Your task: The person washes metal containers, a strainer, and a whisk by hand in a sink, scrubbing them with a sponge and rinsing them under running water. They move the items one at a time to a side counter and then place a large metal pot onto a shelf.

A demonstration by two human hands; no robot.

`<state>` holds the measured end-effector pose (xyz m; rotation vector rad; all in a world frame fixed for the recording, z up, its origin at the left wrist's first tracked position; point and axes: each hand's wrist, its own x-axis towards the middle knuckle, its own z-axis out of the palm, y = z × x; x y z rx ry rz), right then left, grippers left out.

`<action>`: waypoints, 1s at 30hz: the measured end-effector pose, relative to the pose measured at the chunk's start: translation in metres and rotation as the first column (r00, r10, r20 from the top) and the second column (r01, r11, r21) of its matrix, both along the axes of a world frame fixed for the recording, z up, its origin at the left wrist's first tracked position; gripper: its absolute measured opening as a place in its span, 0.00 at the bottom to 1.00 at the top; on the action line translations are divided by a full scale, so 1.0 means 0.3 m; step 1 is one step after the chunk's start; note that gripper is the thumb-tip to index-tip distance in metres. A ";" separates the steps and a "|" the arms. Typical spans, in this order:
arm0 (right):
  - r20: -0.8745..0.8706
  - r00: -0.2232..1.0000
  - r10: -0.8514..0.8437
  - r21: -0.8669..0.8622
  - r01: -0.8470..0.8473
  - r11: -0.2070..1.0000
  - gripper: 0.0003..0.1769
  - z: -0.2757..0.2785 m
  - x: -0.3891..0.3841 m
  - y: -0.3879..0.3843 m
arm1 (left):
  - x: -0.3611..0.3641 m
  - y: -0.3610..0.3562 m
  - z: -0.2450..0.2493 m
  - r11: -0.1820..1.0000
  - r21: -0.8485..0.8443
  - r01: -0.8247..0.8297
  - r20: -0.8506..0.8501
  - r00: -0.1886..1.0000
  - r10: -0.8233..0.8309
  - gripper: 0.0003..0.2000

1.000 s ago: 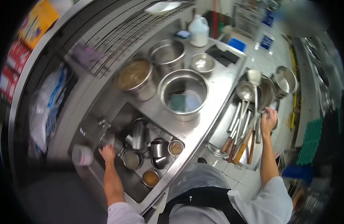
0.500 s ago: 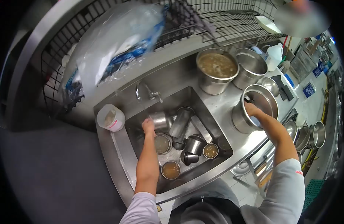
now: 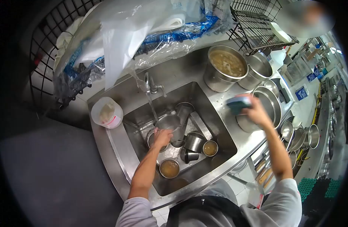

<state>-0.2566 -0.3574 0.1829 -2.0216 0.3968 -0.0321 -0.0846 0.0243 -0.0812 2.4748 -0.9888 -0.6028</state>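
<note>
My left hand (image 3: pixel 163 137) is closed on the rim of a shiny metal container (image 3: pixel 169 122), tilted in the sink (image 3: pixel 225 126). Beside that stream-side container, water falls from the faucet (image 3: pixel 153 86). My right hand (image 3: pixel 256 109) grips a dark green and blue scrubbing sponge (image 3: pixel 237 104), blurred by motion, in front of a large steel pot (image 3: pixel 270 96) on the counter. In the sink lie a tall metal container (image 3: pixel 184 111), a metal pot (image 3: pixel 194 142), a small dark cup (image 3: pixel 190 155) and round tins of brownish liquid, one near the front (image 3: pixel 169 168).
A white plastic tub (image 3: pixel 106 112) stands on the sink's left ledge. At the back are a steel pot of cloudy brown liquid (image 3: pixel 227 64) and another steel pot (image 3: pixel 259 68). Plastic bags (image 3: pixel 143 41) hang over the wire rack (image 3: pixel 253 26). Pans (image 3: pixel 313 136) sit farther right.
My right hand has come out of the large steel pot with the sponge and moved left. My left hand and its container have shifted right and toward me. The faucet's stream is clearer.
</note>
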 end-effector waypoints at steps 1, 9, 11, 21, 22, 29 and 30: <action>0.046 0.998 0.048 -0.107 -0.043 0.993 0.36 -0.101 0.075 0.103 | -0.007 0.002 0.033 0.997 -0.004 0.077 0.024 0.997 -0.077 0.07; -0.295 0.612 0.734 0.614 -0.467 0.636 0.35 -0.587 0.456 0.637 | 0.174 0.024 0.396 0.890 -0.330 0.314 -0.069 0.932 -0.355 0.11; -0.269 0.660 0.702 0.623 -0.436 0.649 0.34 -0.617 0.448 0.720 | 0.189 0.024 0.420 0.883 -0.414 0.223 -0.206 0.922 -0.329 0.11; -0.142 0.941 0.308 0.968 0.197 -0.154 0.25 -0.765 0.589 0.879 | 0.042 0.128 -0.080 0.029 -0.353 -0.935 -0.935 0.351 -0.060 0.29; -0.072 0.913 0.403 0.983 -0.004 0.185 0.29 -0.890 0.612 0.906 | 0.050 0.143 -0.085 0.019 -0.218 -0.976 -0.963 0.212 -0.164 0.28; -0.295 0.675 0.676 -0.398 -0.730 0.556 0.27 -0.773 0.511 0.827 | 0.055 0.079 0.025 0.269 0.039 -0.962 -0.975 0.023 0.223 0.41; -0.255 0.828 0.500 -0.290 -0.558 0.777 0.30 -0.740 0.551 0.861 | 0.009 0.018 0.025 0.080 -0.097 -0.992 -0.907 0.121 0.403 0.41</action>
